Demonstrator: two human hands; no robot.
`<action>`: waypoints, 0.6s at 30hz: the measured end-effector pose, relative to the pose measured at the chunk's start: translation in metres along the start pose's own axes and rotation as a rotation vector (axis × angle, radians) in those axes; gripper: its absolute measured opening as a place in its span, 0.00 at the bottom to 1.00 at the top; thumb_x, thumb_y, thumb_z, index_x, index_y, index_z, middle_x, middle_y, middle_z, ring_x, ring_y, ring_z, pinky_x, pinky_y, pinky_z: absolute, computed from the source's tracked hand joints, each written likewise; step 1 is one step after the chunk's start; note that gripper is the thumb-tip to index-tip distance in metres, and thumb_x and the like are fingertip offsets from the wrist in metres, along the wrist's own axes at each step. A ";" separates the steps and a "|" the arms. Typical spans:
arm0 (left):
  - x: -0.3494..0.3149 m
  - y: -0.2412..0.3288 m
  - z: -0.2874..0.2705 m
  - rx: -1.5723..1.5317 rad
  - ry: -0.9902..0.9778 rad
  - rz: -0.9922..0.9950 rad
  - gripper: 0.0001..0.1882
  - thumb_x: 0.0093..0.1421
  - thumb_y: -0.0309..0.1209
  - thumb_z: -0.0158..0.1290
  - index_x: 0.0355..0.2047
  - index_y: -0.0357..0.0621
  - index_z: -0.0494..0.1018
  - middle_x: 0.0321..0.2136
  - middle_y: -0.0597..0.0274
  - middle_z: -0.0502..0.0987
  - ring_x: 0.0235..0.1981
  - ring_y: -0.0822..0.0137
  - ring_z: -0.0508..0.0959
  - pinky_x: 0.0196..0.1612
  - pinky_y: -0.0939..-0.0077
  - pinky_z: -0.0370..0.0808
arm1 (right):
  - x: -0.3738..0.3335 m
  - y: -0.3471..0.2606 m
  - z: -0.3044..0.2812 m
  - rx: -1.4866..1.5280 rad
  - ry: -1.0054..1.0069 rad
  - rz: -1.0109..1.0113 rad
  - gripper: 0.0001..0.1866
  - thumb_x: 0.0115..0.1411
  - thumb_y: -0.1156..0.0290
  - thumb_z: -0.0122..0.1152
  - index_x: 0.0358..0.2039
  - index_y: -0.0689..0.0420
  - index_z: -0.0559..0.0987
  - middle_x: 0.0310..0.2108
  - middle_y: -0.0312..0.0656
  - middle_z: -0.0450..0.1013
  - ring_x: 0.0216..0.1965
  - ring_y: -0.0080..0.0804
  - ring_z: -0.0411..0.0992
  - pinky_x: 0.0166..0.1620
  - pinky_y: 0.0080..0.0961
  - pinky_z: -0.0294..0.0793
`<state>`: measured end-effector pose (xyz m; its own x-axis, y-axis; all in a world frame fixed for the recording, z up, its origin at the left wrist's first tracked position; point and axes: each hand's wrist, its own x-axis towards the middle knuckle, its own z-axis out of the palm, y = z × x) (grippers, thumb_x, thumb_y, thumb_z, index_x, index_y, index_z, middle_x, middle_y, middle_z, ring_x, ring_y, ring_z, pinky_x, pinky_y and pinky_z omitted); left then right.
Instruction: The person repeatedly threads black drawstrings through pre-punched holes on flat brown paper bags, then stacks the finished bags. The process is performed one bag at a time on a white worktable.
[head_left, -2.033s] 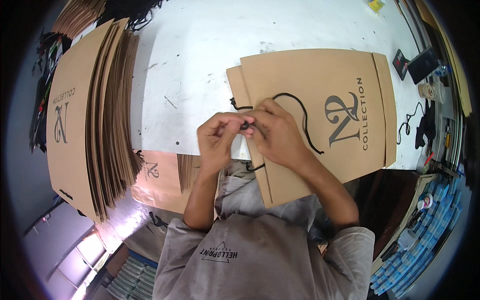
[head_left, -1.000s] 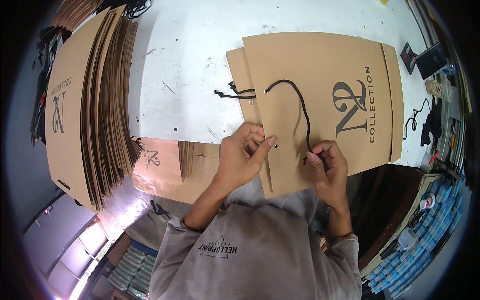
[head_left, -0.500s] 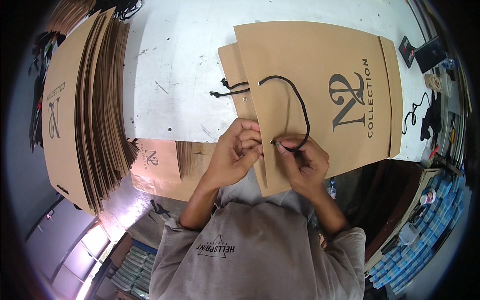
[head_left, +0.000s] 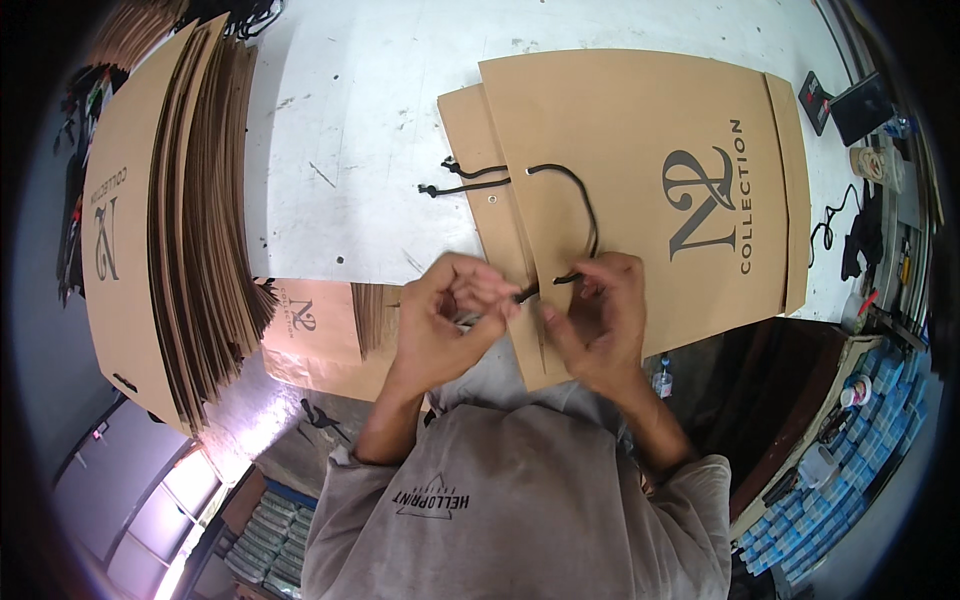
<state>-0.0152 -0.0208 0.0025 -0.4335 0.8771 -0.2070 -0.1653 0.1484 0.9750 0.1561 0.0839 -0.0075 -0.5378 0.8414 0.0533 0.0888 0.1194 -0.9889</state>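
Note:
A flat brown paper bag [head_left: 620,130] with dark print lies across the near edge of the table, its mouth toward the left. A black cord [head_left: 592,215] loops over its front panel between two holes, and one end comes out at the panel's edge. My left hand [head_left: 450,315] pinches that cord end at the bag's mouth. Over the front panel, beside the lower hole, my right hand [head_left: 605,320] has thumb and fingers apart, slightly blurred. Two knotted cord ends [head_left: 432,189] stick out from the mouth farther up. On the back panel, a metal eyelet [head_left: 491,199] shows.
A thick stack of brown bags [head_left: 150,220] stands at the left. More bags [head_left: 320,315] lie below the edge of the white table [head_left: 340,110]. At the right are a black device [head_left: 860,108], a cup [head_left: 868,163] and a loose black cord [head_left: 825,235].
The cord end has come through the lower hole to the bag's mouth, into my left fingers. My right fingers have let go of the cord and spread; the front panel shifted slightly right.

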 end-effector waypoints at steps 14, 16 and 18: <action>0.003 -0.011 0.011 -0.310 -0.224 -0.236 0.45 0.67 0.19 0.57 0.76 0.44 0.42 0.33 0.58 0.81 0.30 0.72 0.83 0.35 0.78 0.81 | -0.011 -0.031 0.013 0.156 -0.137 -0.086 0.09 0.57 0.85 0.67 0.38 0.62 0.85 0.35 0.45 0.74 0.33 0.35 0.74 0.39 0.30 0.76; -0.002 -0.011 0.016 -0.451 -0.088 -0.256 0.40 0.66 0.18 0.57 0.73 0.41 0.50 0.33 0.58 0.81 0.30 0.73 0.82 0.35 0.79 0.80 | 0.005 -0.019 0.026 0.106 0.091 0.142 0.12 0.57 0.87 0.65 0.42 0.61 0.83 0.30 0.43 0.74 0.26 0.33 0.74 0.29 0.25 0.75; -0.004 -0.013 0.018 -0.103 0.065 -0.103 0.33 0.65 0.18 0.58 0.67 0.39 0.56 0.33 0.57 0.81 0.31 0.72 0.82 0.35 0.79 0.79 | 0.016 -0.011 0.025 -0.168 -0.008 -0.004 0.12 0.58 0.86 0.64 0.42 0.61 0.83 0.31 0.43 0.74 0.26 0.35 0.75 0.29 0.26 0.75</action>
<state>0.0047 -0.0175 -0.0079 -0.4652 0.8280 -0.3131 -0.3004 0.1850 0.9357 0.1253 0.0828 0.0004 -0.5452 0.8365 0.0553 0.2255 0.2099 -0.9514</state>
